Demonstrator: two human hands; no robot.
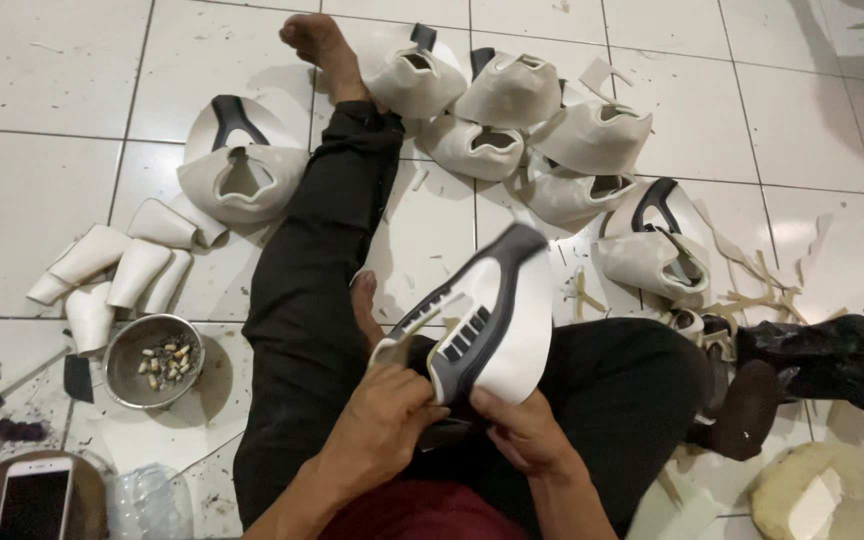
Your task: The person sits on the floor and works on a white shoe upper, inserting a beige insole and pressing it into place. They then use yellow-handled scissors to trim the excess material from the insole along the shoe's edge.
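Far left of the hands: loose white pieces (112,275) and a metal bowl (153,360) lying on the floor (32,180). Left hand (382,425) gripping the lower edge of the white shoe upper (487,315), right hand (522,432) pinching it from beneath, over the lap. Beyond the hands, a pile of shaped uppers (512,125) sitting apparently finished; to the right, trimmed scraps (752,295) lying scattered. One piece in hand, seemingly not yet shaped.

Lighting: bright, even overhead — soft glare on white floor tiles (42,60); shoe upper (482,310) motion-blurred; wide-angle bending at edges.
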